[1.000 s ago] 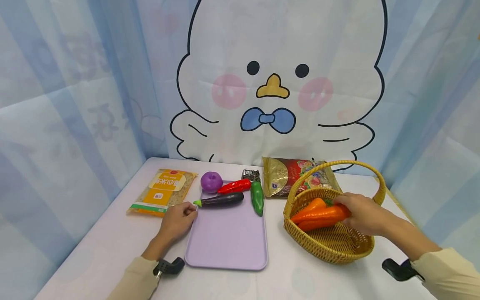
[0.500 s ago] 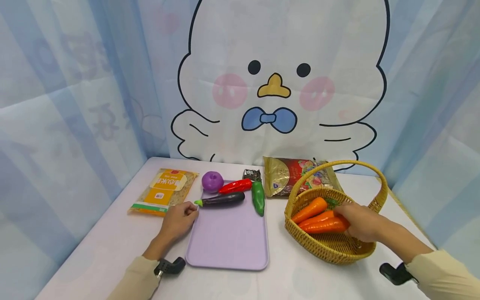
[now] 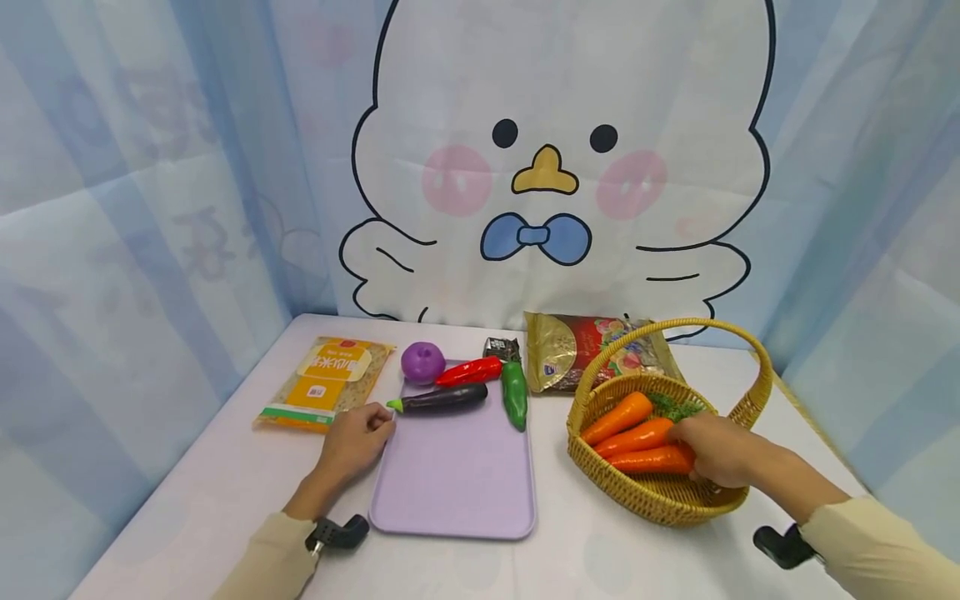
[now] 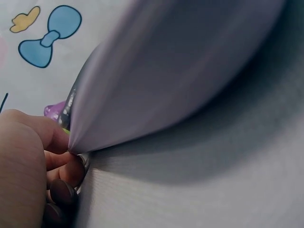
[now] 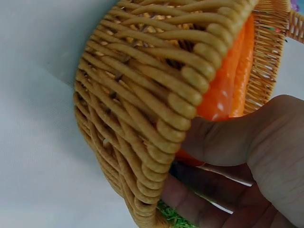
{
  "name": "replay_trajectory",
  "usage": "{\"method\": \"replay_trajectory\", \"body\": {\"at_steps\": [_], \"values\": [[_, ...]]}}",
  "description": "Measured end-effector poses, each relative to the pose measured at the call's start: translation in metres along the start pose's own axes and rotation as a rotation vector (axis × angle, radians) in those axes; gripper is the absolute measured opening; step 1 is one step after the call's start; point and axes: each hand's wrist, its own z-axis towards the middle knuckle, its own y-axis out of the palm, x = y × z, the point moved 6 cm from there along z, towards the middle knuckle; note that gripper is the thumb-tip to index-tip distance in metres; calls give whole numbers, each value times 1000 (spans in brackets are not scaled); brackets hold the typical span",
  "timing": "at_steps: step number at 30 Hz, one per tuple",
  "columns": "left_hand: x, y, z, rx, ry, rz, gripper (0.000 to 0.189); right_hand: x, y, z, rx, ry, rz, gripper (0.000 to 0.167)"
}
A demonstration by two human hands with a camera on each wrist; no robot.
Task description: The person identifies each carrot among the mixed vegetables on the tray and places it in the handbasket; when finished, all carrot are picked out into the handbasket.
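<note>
Three orange carrots [image 3: 628,435] with green tops lie side by side in the wicker basket [image 3: 637,498] at the right. My right hand [image 3: 720,450] reaches into it and holds the nearest carrot [image 3: 651,460] by its stem end. In the right wrist view the thumb [image 5: 223,140] lies against the orange carrot, and the fingers reach down behind the basket's rim, partly hidden. At the lilac tray's [image 3: 453,492] left edge, my left hand [image 3: 358,442] pinches the rim between thumb and curled fingers, which the left wrist view shows up close.
On the tray's far part lie an eggplant [image 3: 442,400], a red chili pepper [image 3: 469,372] and a green pepper [image 3: 514,396]. A purple onion-like ball [image 3: 423,363] and a small dark packet [image 3: 502,349] sit behind. A yellow grain bag [image 3: 330,382] and a gold-red bag [image 3: 592,354] flank them.
The right hand has lowered its carrot toward the front of the basket, so the three carrots now lie spread apart and the green tops show more. The left hand stays at the tray.
</note>
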Motion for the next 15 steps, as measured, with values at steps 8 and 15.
{"method": "replay_trajectory", "body": {"at_steps": [8,15], "values": [[0,0,0,2,-2,-1,11,3,7,2,2,12,-14,35],[3,-3,-2,-53,-24,32,12,-2,7,3,-7,39,-32,39]]}}
